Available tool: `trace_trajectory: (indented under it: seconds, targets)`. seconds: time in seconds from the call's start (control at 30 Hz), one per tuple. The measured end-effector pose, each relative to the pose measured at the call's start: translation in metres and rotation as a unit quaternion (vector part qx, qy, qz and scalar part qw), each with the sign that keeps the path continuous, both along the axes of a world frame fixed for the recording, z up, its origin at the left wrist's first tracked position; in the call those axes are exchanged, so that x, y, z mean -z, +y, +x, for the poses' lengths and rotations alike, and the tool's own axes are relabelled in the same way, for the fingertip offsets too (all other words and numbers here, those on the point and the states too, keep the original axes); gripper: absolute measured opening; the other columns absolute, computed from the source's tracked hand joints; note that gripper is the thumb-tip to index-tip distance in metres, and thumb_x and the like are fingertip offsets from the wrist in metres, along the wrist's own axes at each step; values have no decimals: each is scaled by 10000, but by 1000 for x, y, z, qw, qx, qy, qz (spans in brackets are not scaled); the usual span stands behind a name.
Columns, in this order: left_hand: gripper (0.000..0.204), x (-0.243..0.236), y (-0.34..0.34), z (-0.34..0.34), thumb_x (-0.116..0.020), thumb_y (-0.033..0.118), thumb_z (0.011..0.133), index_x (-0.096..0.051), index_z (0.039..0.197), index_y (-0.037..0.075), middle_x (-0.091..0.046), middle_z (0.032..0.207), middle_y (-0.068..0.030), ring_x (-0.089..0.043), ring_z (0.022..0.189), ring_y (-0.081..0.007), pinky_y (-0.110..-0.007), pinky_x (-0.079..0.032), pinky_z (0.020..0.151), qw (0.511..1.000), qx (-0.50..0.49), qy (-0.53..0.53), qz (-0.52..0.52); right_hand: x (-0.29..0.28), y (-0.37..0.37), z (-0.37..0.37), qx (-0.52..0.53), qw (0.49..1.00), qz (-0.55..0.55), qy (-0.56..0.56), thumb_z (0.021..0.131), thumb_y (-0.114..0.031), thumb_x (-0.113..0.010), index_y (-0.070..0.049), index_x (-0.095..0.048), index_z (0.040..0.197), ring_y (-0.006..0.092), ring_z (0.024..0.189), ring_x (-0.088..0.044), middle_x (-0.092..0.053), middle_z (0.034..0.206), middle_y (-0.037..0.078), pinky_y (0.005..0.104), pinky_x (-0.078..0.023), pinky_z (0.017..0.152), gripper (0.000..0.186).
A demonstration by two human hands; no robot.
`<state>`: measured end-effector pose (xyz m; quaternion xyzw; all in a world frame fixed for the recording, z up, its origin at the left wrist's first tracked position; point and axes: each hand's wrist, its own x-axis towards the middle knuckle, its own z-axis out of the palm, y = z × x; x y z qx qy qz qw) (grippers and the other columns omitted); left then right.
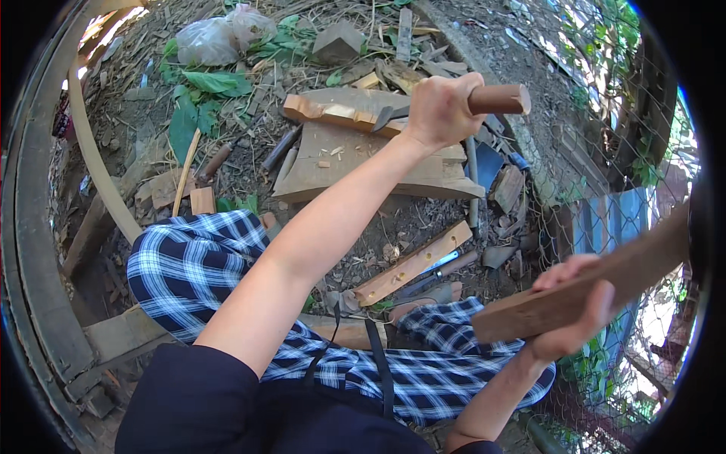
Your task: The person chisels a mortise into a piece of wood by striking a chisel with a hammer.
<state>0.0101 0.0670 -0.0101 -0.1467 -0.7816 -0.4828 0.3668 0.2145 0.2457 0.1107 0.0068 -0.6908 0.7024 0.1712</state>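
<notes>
Left arm bare, stretched forward and up from the shoulder, elbow nearly straight. Left hand [439, 110] fisted around a handle [499, 99], knuckles up. Right forearm short in view, bent upward at the wrist; right hand [571, 314] clamps a board [605, 284], thumb over it, fingers beneath.

chisel handle [497, 99]: smooth brown wood | mallet [582, 287]: rough matt wood | workpiece [344, 110]: raw carved wood
</notes>
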Motion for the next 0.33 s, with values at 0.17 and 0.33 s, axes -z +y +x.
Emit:
trace_trajectory:
  seconds: [0.17,0.33]
  targets:
    - [172,6,4,3,-760,187,717,-623,808,136,-665,676,-125,-681,661,-361,-463,-527,582,1000,5,-23,-5,45,-39,-16,-12,971,221,-85,901,-285,-651,30,-325,1543,328,1357,-448,-437,1497,219,444,-307,1161,787]
    - [186,3,-1,4,-764,203,709,-633,827,145,-667,679,-131,-685,677,-371,-471,-538,616,999,-1,-31,-21,25,-4,-4,-40,971,1,-236,847,-239,-674,-21,-335,1558,267,1248,-572,-533,1390,220,341,-395,1129,818]
